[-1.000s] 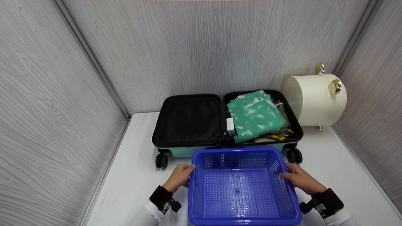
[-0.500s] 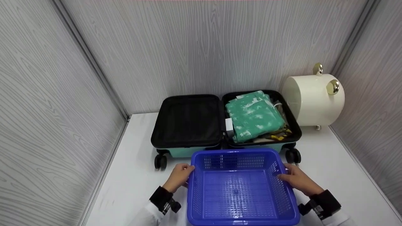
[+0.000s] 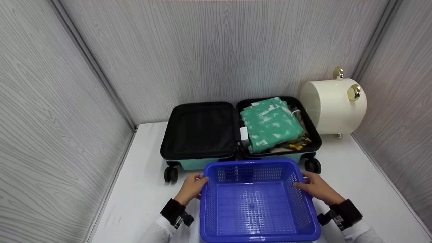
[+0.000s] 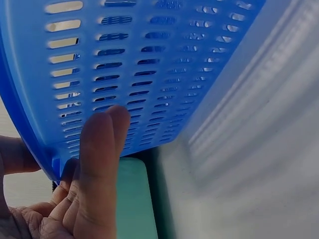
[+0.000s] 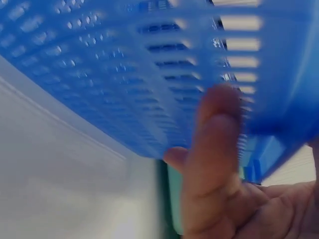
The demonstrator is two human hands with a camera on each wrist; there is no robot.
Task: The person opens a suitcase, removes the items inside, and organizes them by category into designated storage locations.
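Gripping the blue perforated basket [image 3: 258,199] at its two far corners, the left hand [image 3: 191,187] and right hand [image 3: 315,189] hold it with thumbs over the rim and fingers [image 4: 102,149] pressed against the outer wall. The basket sits between the hands on the white table [image 3: 141,189], its long axis running left to right, directly in front of the open suitcase [image 3: 236,133]. Both hands are equally near. The suitcase's right half holds a folded green garment [image 3: 270,123] just beyond the basket's far rim. A cream cylindrical case [image 3: 332,104] stands to the right. The basket's near edge is cut off, and the right wrist view is blurred.
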